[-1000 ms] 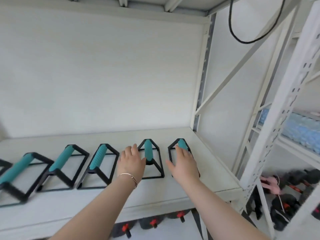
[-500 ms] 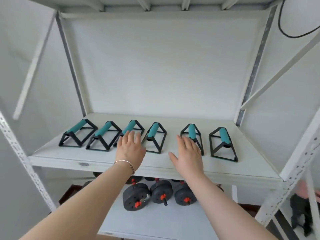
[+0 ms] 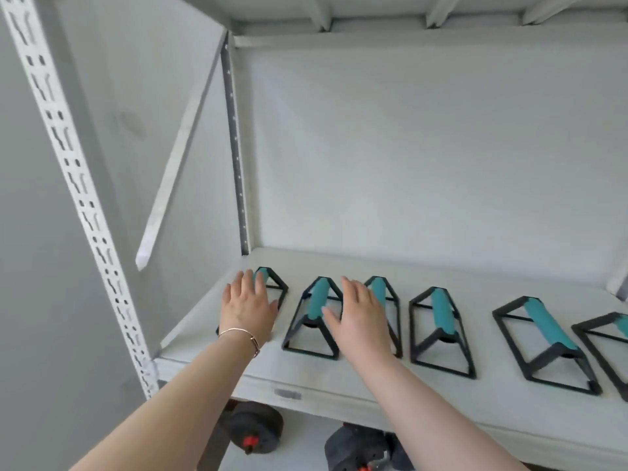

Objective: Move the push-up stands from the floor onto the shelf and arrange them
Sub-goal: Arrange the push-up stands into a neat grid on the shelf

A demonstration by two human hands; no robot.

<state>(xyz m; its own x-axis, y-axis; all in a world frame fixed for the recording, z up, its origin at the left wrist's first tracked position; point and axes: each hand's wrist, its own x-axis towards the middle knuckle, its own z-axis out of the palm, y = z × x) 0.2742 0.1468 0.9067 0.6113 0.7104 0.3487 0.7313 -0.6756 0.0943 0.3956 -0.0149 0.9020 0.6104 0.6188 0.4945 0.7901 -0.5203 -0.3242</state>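
Observation:
Several push-up stands with black frames and teal grips stand in a row on the white shelf (image 3: 306,379). My left hand (image 3: 247,307) hovers flat, fingers apart, over the leftmost stand (image 3: 272,282) and hides most of it. My right hand (image 3: 360,317), also spread and holding nothing, covers part of the third stand (image 3: 382,294), just right of the second stand (image 3: 316,314). Further right are a fourth stand (image 3: 440,326), a fifth (image 3: 547,341) and a sixth (image 3: 608,338) cut by the frame edge.
The shelf's perforated white upright (image 3: 81,205) rises at the left, with a diagonal brace (image 3: 176,158) behind it. Black dumbbells with red collars (image 3: 253,428) lie on the lower level. The white back panel (image 3: 424,147) closes the shelf behind the stands.
The view has swung from the right end of the row to the left end. Both hands have moved left along the stands, still spread and holding nothing.

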